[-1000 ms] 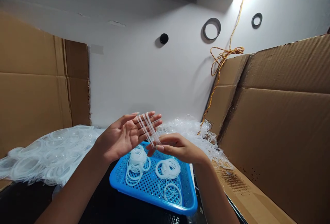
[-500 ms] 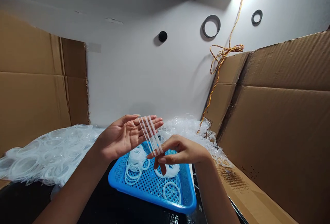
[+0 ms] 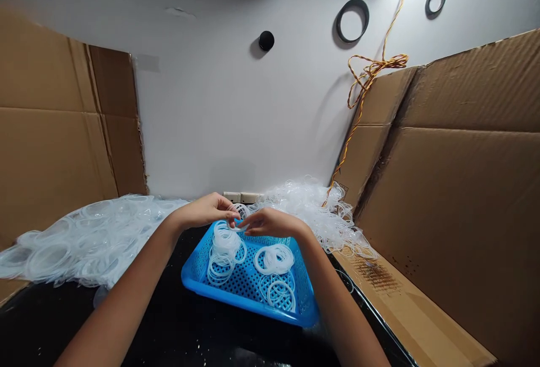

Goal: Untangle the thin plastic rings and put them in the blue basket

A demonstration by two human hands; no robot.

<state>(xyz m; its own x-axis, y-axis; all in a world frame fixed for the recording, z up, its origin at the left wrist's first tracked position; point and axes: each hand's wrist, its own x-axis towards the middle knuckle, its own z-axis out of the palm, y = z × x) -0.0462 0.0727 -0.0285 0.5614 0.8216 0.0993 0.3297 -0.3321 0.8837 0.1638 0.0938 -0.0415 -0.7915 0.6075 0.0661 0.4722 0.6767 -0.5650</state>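
Observation:
My left hand (image 3: pixel 211 210) and my right hand (image 3: pixel 276 222) meet above the far rim of a blue plastic basket (image 3: pixel 248 302). Thumb and fingers of both are closed on a small bunch of thin white rings (image 3: pixel 238 228), which look like rubber bands. My fingers hide most of that bunch. Inside the basket, a heap of white rings (image 3: pixel 225 243) lies on the left. Another coil of rings (image 3: pixel 275 259) rests on the right, with a few looser rings (image 3: pixel 281 296) in front of it.
Large clear rings (image 3: pixel 88 243) are heaped at left, and a tangled pile of thin rings (image 3: pixel 304 209) lies behind the basket. Cardboard walls (image 3: pixel 464 187) stand on both sides. A twisted yellow cord (image 3: pixel 352 130) hangs down the white wall (image 3: pixel 236 125). The black surface (image 3: pixel 202 333) is under the basket.
The rings stretched across the fingers of both hands have gone slack and bunched up. My hands have come together, fingers curled, over the basket's far rim. The view has shifted slightly.

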